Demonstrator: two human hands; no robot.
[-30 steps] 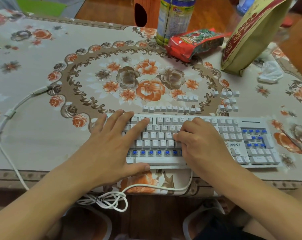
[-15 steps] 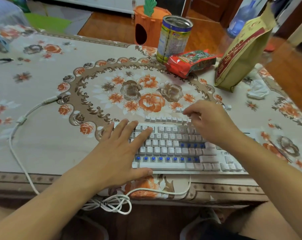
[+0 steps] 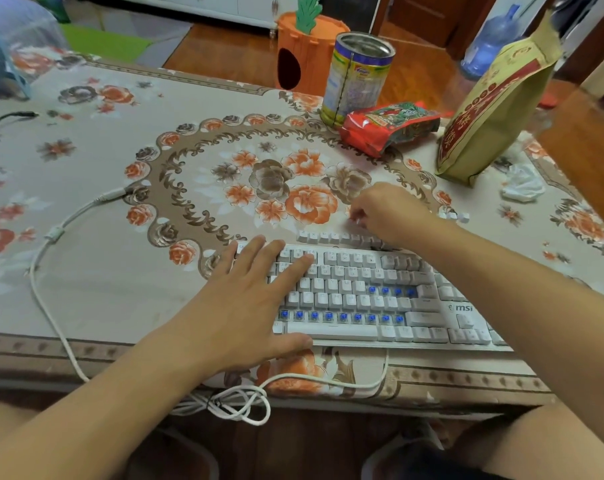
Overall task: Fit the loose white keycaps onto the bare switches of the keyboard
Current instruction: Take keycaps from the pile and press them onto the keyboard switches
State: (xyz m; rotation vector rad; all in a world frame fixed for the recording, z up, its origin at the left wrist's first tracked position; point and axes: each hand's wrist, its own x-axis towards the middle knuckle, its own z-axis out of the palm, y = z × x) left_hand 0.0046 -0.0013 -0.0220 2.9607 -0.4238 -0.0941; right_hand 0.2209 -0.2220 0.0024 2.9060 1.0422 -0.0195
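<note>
Loose white keycaps lie in a row on the floral tablecloth just behind the white MSI keyboard, which sits at the near table edge with blue bare switches in its lower letter row. The right hand curls fingers-down over more keycaps; whether it pinches one cannot be told. The left hand lies flat, fingers spread, on the keyboard's left end. Behind stand a tin can, red snack bag and tan paper bag; the cable loops left
</note>
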